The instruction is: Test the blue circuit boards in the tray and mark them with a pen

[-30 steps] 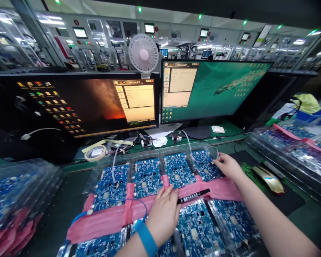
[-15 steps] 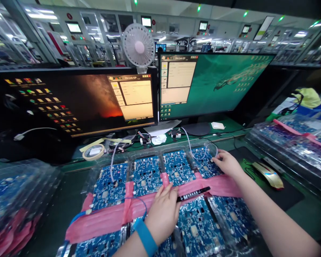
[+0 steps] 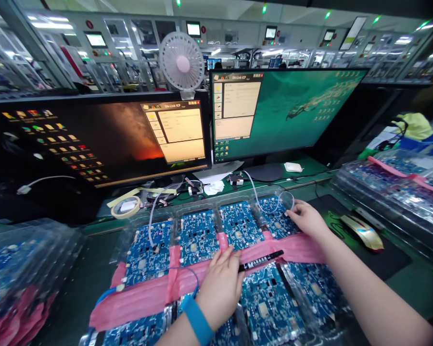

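Observation:
My left hand (image 3: 222, 278), with a blue wristband (image 3: 197, 319), rests on the pink strip (image 3: 137, 302) across a clear plastic tray (image 3: 198, 205) of blue circuit boards. A black marker (image 3: 261, 261) juts out from its thumb side, its near end hidden by the closed fingers. At the back right board (image 3: 279, 218), my right hand (image 3: 305, 217) pinches the end of a thin white cable (image 3: 254, 185), which loops over that board. The fingertips touch the board's right edge; the connector is too small to make out. Another white cable (image 3: 150, 223) runs to the back left board (image 3: 149, 250).
Two monitors (image 3: 288, 115) stand behind the tray, with a small white fan (image 3: 182, 62) above. A tape roll (image 3: 126, 206) lies at back left. To the right is a gold mouse (image 3: 362, 233). Stacked board trays (image 3: 25, 269) flank the left, and more trays (image 3: 393, 192) the right.
The view has shifted slightly. Both hands keep nearly the same places, the left on the strip with the marker and the right at the back right board with the cable.

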A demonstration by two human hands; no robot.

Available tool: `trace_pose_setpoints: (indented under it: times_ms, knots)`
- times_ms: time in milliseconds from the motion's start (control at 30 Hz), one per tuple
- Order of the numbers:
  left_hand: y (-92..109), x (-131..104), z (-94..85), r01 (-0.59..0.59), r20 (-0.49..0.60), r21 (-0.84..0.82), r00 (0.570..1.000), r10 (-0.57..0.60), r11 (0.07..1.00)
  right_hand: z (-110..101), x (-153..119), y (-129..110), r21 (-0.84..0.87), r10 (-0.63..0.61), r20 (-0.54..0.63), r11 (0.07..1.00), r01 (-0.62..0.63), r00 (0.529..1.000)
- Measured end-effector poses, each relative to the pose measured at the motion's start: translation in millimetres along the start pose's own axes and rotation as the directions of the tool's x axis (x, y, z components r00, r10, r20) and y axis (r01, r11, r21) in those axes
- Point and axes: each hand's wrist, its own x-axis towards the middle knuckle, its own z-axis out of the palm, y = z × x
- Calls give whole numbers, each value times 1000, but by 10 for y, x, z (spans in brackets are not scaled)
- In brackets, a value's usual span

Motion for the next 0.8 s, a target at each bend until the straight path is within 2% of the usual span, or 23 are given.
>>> trace_pose_setpoints:
  times_ms: [567, 700, 800]
  knots:
    - [-4, -18, -6, 3, -13, -1, 1000, -3, 1000, 164, -86, -72, -40, 24, 10, 999, -23, 1000]
    - [16, -34, -33, 18, -7, -3, 1000, -18, 1000, 42, -76, -71, 36, -28, 35, 999, 26, 999]
    - [31, -49, -59, 51, 13, -11, 999, -51, 999, -213, -35, 145, 120, -13, 4, 993, 13, 1000]
